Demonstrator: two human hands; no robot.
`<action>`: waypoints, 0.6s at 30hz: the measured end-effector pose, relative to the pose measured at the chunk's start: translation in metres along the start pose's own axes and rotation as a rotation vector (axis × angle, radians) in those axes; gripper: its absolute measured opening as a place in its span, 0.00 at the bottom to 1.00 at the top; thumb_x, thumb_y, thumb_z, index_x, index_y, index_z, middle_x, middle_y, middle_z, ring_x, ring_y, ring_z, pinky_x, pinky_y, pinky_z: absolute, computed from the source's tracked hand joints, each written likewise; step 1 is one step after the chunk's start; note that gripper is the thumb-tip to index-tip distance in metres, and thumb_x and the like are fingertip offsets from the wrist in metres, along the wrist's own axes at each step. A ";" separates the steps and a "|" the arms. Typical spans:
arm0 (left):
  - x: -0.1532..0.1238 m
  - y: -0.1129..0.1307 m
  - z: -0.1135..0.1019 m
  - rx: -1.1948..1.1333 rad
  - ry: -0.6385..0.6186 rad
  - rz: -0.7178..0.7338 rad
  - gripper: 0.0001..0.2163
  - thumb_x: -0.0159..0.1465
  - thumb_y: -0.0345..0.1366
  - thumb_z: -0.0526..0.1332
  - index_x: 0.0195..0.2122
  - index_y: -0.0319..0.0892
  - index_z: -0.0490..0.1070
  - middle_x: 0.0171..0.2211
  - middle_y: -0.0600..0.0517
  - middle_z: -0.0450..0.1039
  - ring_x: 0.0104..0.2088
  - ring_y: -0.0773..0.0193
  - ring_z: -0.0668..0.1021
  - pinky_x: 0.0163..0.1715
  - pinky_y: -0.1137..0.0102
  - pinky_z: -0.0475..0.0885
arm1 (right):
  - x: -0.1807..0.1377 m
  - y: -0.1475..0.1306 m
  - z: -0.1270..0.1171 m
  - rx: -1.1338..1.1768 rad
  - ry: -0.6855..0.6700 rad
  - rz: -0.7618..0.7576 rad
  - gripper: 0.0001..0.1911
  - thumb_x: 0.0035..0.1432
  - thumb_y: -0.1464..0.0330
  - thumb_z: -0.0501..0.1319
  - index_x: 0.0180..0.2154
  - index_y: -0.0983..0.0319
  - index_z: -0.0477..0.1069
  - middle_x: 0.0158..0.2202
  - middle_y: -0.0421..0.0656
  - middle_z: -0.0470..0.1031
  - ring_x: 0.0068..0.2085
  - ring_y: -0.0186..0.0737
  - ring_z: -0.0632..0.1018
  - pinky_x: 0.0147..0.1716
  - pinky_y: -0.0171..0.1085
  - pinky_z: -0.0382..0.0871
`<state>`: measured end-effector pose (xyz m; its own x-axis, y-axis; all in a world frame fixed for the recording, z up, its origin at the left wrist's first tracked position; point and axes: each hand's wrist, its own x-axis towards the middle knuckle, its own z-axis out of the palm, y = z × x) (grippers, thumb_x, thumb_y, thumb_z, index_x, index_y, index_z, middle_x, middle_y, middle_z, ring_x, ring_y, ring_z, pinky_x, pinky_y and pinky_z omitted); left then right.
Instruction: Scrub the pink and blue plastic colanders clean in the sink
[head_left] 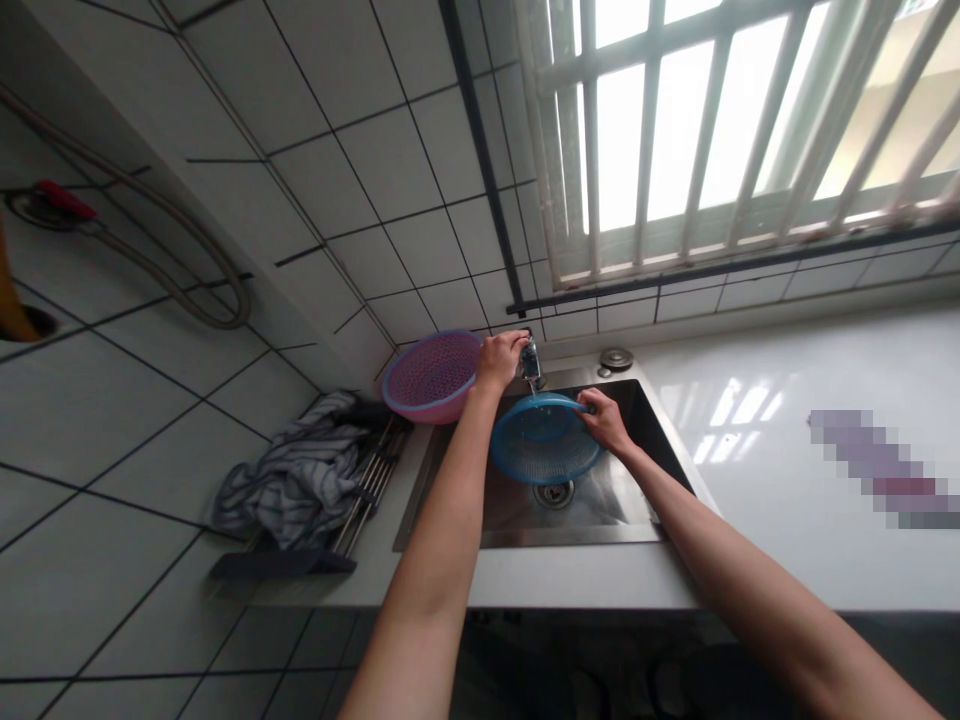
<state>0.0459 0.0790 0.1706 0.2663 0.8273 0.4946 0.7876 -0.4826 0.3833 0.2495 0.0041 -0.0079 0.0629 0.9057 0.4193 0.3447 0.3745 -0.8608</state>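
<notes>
My right hand [604, 420] grips the right rim of a blue plastic colander [546, 445]. I hold the colander tilted over the stainless steel sink [517, 525], above its drain [553, 494]. Up at the faucet [531, 362], my left hand [502, 360] is closed on the top of it, its fingertips partly hidden. Water seems to come from the spout into the colander's far side. Close by my left wrist, a pink basket with a bluish rim [433, 375] rests at the back left corner of the sink.
A striped grey cloth [307, 470] lies on a metal roll-up rack [375, 485] left of the sink. A round metal drain stopper [616, 359] sits behind the sink. On the right stretches the white counter [757, 500], with a blurred-out item [877, 465]. A barred window [675, 130] is above.
</notes>
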 end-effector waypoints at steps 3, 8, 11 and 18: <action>0.000 0.001 -0.001 0.001 0.000 -0.002 0.10 0.72 0.36 0.63 0.50 0.48 0.83 0.52 0.50 0.83 0.55 0.54 0.83 0.59 0.61 0.75 | 0.000 0.000 0.002 0.022 0.012 -0.018 0.11 0.58 0.59 0.61 0.29 0.58 0.66 0.35 0.43 0.72 0.38 0.42 0.73 0.41 0.36 0.67; 0.000 0.003 -0.001 0.004 -0.006 -0.006 0.10 0.71 0.35 0.63 0.50 0.47 0.84 0.52 0.49 0.83 0.54 0.54 0.83 0.59 0.61 0.74 | 0.000 -0.001 0.004 0.040 0.033 -0.023 0.09 0.57 0.61 0.62 0.30 0.58 0.67 0.36 0.43 0.72 0.38 0.42 0.73 0.41 0.36 0.66; -0.001 0.003 -0.001 0.008 -0.018 -0.012 0.11 0.72 0.35 0.63 0.51 0.47 0.83 0.53 0.50 0.83 0.55 0.55 0.82 0.61 0.62 0.73 | 0.000 0.001 0.004 0.049 0.033 -0.035 0.10 0.57 0.62 0.63 0.29 0.58 0.66 0.35 0.42 0.71 0.37 0.41 0.72 0.40 0.36 0.65; -0.004 0.003 -0.001 0.023 -0.030 0.001 0.11 0.72 0.36 0.63 0.51 0.46 0.83 0.54 0.50 0.82 0.56 0.57 0.82 0.61 0.65 0.72 | 0.006 0.014 -0.011 0.058 0.125 -0.109 0.12 0.59 0.62 0.64 0.27 0.59 0.65 0.32 0.40 0.69 0.34 0.39 0.69 0.36 0.36 0.62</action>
<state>0.0466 0.0734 0.1709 0.2830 0.8352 0.4715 0.7996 -0.4770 0.3650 0.2649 0.0123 -0.0147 0.1453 0.8287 0.5405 0.3010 0.4834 -0.8220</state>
